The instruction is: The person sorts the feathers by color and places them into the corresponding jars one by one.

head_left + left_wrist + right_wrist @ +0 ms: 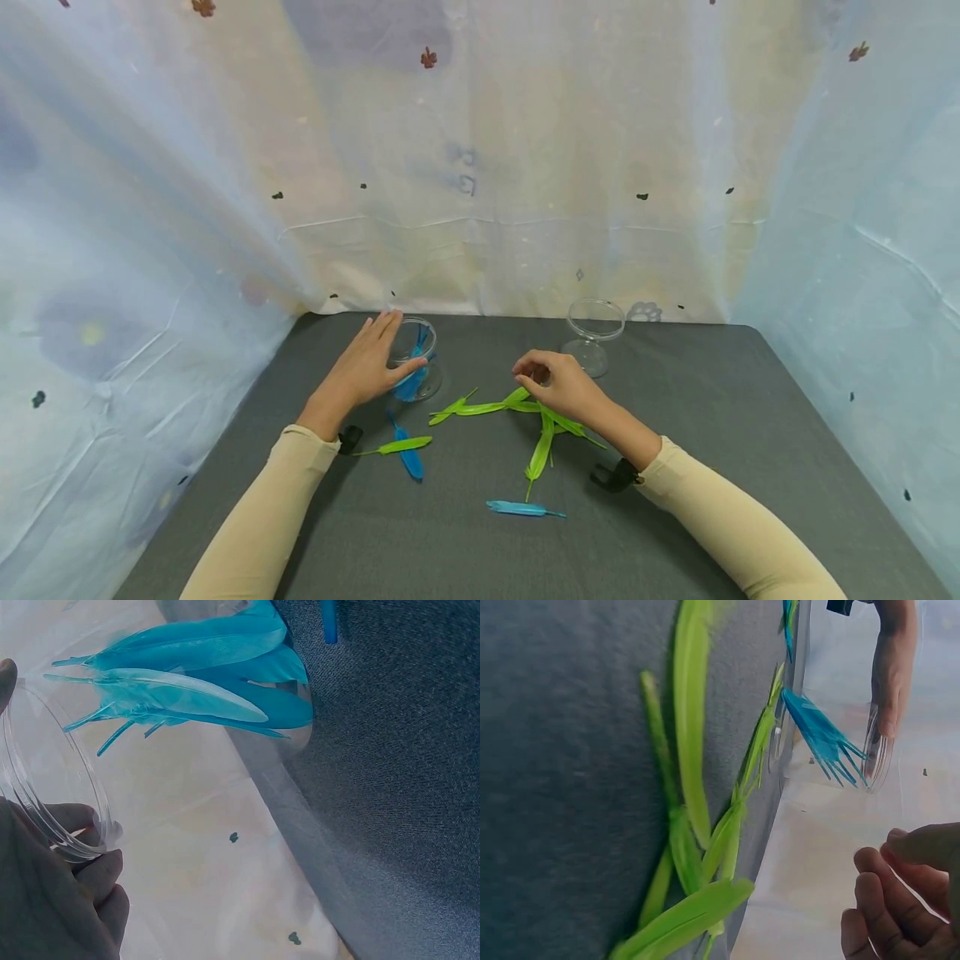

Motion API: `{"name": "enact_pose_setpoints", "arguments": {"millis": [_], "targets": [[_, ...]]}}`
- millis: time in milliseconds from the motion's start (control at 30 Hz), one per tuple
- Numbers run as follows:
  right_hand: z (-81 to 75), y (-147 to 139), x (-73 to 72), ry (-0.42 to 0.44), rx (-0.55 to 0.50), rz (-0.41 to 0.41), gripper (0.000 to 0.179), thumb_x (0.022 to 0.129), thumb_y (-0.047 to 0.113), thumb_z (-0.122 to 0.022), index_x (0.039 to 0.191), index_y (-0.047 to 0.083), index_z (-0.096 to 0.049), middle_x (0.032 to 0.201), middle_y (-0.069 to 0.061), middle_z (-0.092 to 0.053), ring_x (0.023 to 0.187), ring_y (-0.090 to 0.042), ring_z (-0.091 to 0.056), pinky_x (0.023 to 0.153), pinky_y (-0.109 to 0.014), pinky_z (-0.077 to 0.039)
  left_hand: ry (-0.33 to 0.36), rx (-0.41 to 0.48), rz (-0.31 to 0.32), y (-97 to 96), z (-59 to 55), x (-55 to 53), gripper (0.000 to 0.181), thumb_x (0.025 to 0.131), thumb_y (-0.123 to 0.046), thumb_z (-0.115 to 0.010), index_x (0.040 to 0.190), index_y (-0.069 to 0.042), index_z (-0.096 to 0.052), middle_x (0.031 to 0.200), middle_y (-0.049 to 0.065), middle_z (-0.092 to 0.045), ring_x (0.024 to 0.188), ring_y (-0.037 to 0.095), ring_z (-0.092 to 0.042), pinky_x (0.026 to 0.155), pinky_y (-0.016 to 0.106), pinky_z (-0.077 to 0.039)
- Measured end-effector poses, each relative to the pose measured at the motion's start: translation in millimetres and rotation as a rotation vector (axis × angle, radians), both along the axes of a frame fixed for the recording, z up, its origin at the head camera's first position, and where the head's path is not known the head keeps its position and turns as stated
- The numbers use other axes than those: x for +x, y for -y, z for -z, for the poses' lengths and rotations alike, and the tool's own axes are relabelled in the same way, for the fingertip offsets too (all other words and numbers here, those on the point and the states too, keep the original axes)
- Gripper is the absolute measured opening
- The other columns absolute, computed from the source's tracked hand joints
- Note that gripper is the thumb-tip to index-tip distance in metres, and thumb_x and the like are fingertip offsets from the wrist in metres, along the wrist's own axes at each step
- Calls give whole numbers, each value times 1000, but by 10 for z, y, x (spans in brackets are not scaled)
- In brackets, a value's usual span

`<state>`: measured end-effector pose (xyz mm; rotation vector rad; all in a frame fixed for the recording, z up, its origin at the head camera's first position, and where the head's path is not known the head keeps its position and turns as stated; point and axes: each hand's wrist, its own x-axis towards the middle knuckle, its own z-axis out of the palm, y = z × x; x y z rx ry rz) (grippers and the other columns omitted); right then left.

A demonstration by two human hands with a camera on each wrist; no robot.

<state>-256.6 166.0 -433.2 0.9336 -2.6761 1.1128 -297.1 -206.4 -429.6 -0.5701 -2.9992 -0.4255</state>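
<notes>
My left hand (pixel 363 367) holds the rim of a clear cup (pixel 430 386), thumb at the near side and fingers round the far side. Several blue feathers (pixel 195 645) stand inside it, quills up, as the left wrist view shows. Over the far end of a pile of green feathers (pixel 542 450) hovers my right hand (pixel 561 385). Its fingers (pixel 870 900) are loosely bent, with nothing visible between them and the thumb. In the right wrist view the green feathers lie beside that hand, crossing one another on the table.
A second clear cup (pixel 588 358) stands behind my right hand. One green feather (pixel 405 446) lies across a blue feather (pixel 411 464) near my left wrist. Another blue feather (pixel 521 508) lies nearest me. A patterned curtain (pixel 517 167) surrounds the grey table (pixel 420 550).
</notes>
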Motion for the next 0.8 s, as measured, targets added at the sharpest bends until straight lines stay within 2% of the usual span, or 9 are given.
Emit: {"name": "enact_pose_setpoints", "arguments": {"millis": [300,433,633,800], "targets": [[87,-177,195,23,27,-1,7,104,15,-75,110,13,-77,98,2,-75,80,-11,-65,69,-28,-57,-6,0,4,-4,3,8,112,100,-81,-47,173,-5,-8,180,17,-9,166,37,-7,136,53,-5],[126,-246,289,43,24,-19,7,102,13,-77,108,11,-76,97,6,-72,81,-10,-65,71,-28,-58,0,4,8,2,10,13,113,100,-81,-47,173,-5,-7,180,17,-8,166,37,-7,136,51,-2],[186,-326,403,106,34,-71,7,101,13,-77,108,11,-75,94,8,-71,81,-7,-65,72,-28,-58,-4,14,6,4,3,23,110,101,-78,-49,173,-4,-9,180,17,-9,167,36,-7,136,49,-1],[223,-372,508,172,62,-129,8,101,11,-78,108,8,-74,92,7,-71,77,-4,-63,67,-26,-57,-3,12,6,-3,2,15,111,101,-79,-49,173,-4,-9,180,17,-8,167,36,-6,136,50,-2]]}}
